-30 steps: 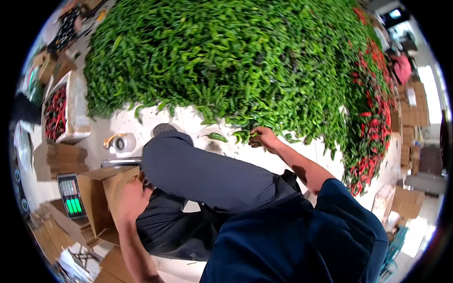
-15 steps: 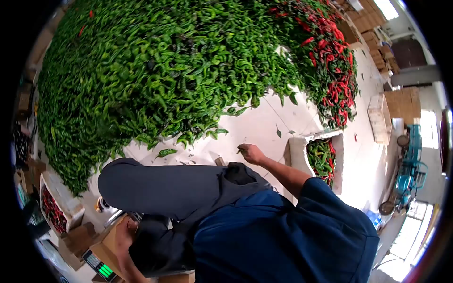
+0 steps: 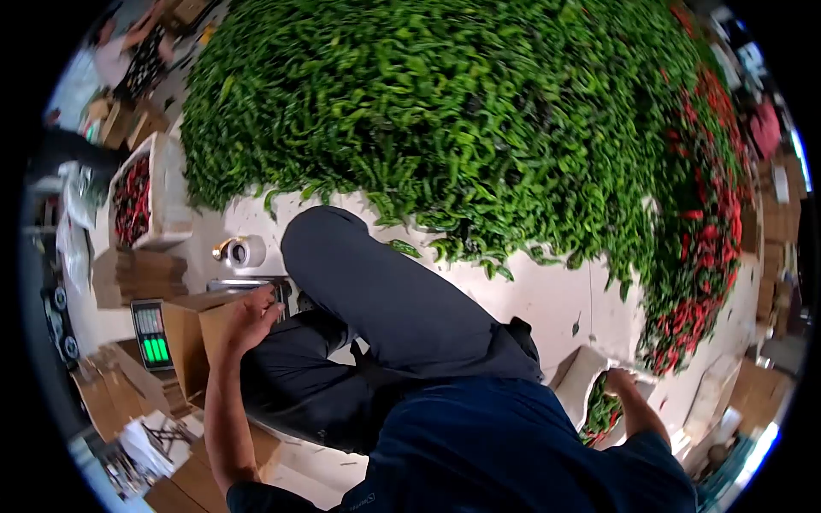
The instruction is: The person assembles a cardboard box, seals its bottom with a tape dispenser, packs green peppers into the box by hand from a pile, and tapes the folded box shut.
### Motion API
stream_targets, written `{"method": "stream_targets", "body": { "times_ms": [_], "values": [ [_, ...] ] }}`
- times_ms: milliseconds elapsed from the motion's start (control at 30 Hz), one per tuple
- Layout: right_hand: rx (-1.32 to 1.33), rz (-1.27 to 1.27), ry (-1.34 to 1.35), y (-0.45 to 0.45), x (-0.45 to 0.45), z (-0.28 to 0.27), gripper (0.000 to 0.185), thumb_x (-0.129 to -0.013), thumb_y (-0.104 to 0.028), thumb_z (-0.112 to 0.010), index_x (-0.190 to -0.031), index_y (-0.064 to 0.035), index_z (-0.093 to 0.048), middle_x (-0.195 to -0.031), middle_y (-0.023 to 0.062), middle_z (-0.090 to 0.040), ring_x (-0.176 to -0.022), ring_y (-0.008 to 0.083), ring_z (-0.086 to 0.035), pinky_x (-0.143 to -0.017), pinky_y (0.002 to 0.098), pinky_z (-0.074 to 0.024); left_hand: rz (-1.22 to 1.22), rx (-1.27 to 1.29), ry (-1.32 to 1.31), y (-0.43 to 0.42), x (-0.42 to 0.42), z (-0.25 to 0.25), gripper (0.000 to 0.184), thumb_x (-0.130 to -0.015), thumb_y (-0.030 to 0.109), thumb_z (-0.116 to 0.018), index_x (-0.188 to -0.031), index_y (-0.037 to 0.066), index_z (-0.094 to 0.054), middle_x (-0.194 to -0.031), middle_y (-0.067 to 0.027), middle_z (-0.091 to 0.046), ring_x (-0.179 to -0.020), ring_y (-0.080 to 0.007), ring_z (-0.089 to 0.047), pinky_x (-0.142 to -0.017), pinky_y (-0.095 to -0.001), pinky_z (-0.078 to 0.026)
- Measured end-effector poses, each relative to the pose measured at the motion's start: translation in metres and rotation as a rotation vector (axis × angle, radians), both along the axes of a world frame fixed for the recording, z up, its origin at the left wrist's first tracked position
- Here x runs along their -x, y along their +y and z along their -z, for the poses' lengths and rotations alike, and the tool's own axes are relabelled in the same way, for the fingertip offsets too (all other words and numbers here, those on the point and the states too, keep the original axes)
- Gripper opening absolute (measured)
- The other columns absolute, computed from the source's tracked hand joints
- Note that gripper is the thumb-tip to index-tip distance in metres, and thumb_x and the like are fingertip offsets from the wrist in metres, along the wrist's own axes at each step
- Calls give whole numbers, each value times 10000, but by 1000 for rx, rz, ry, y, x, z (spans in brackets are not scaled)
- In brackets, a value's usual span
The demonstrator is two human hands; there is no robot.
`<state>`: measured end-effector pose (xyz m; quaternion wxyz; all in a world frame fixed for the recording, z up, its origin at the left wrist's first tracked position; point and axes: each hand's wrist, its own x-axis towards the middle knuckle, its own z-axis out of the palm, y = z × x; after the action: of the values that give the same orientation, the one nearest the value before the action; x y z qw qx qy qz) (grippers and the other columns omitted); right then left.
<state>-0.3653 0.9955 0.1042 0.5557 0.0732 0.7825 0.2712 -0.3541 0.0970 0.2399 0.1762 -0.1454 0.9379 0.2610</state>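
Observation:
A large heap of green peppers point(image 3: 428, 111) spreads over the pale floor, with red peppers point(image 3: 714, 231) along its right side. My right hand point(image 3: 619, 382) is at the upper edge of a white foam box point(image 3: 579, 376) on the right that holds green and red peppers point(image 3: 599, 415); its fingers are too small and partly hidden to read. My left hand point(image 3: 255, 315) hovers beside my knee, over the edge of an open cardboard box point(image 3: 195, 338), fingers loosely bent and apart, with nothing seen in them.
A scale display with green digits point(image 3: 154, 342) stands left of the cardboard box. A tape roll point(image 3: 246, 251) lies on the floor. Further left is a foam box point(image 3: 171, 192) of dark red peppers. People point(image 3: 137, 64) point(image 3: 764, 128) are at the far left and right.
My right hand has moved from beside the heap to the foam box on the right. My left hand has lifted slightly from the cardboard box. The view swung right and back.

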Motion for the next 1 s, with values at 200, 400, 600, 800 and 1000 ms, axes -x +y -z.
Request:
{"method": "stream_targets", "body": {
  "times_ms": [200,400,600,800,1000],
  "values": [
    [1112,-65,316,-251,169,105,307,-861,-288,-696,-1057,-52,-701,-954,230,-708,-892,395,-684,-769,442,-541,-173,-113,147,27,-6,-90,462,-903,177,-714,-1326,33,-597,-1104,-235,-683,-1012,-420,-651,-867,-436,-527],
    [1463,-99,196,-641,284,93,275,-910,-272,-622,-915,3,-631,-883,191,-649,-771,349,-602,-719,413,-496,-280,56,54,2,-25,-81,536,-848,177,-750,-1337,44,-577,-1141,-227,-670,-1059,-406,-647,-891,-441,-518],
    [1416,174,203,-847,305,144,400,-886,-229,-711,-1158,61,-669,-964,164,-745,-778,212,-715,-706,341,-569,-87,-26,82,-23,-26,-87,565,-842,224,-768,-1356,77,-584,-1148,-173,-680,-1062,-322,-673,-892,-392,-520],
    [1490,113,420,-935,327,182,379,-860,-210,-710,-1121,63,-684,-949,212,-747,-878,310,-741,-817,367,-566,-66,-119,111,-42,-32,-83,493,-877,237,-720,-1322,54,-611,-1217,-178,-656,-1117,-319,-651,-896,-439,-521],
    [1438,-126,552,-996,341,178,402,-853,-219,-685,-1157,44,-673,-884,241,-730,-886,387,-717,-809,442,-558,-80,-169,47,-52,-39,-74,505,-884,234,-713,-1339,47,-595,-1215,-185,-647,-1125,-332,-639,-906,-444,-517]
  ]
}}
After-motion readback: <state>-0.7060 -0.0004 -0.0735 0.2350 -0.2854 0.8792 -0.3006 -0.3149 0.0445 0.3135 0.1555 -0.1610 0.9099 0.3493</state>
